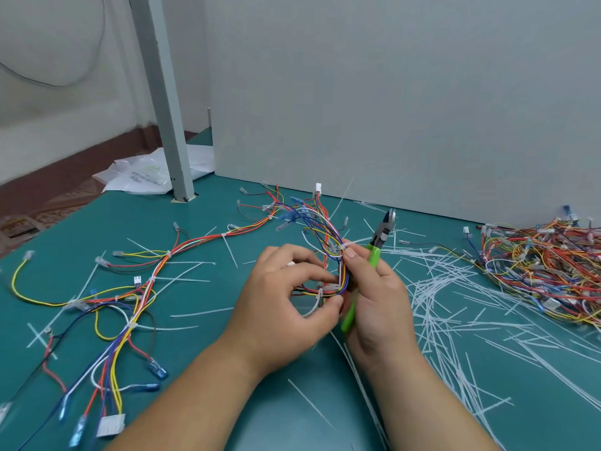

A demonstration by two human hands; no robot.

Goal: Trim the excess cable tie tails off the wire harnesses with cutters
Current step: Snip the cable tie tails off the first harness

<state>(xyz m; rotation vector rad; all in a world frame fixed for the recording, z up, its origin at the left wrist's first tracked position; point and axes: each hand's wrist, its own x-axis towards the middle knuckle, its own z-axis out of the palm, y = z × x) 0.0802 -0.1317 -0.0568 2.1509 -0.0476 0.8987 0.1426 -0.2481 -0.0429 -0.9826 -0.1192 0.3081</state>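
A multicoloured wire harness (320,227) is held above the green table (227,359) at the centre. My left hand (283,297) pinches its lower bundle near a white cable tie (320,292). My right hand (377,297) grips green-handled cutters (374,252), whose dark jaws point up and away, while its thumb presses the bundle by another white tie (346,245). The jaws are clear of the wires.
A long harness (140,288) with blue terminals lies spread across the table's left. A heap of harnesses (546,265) sits at the right edge. Several cut white tie tails (455,304) litter the right side. A grey partition (390,109) and post (162,102) stand behind.
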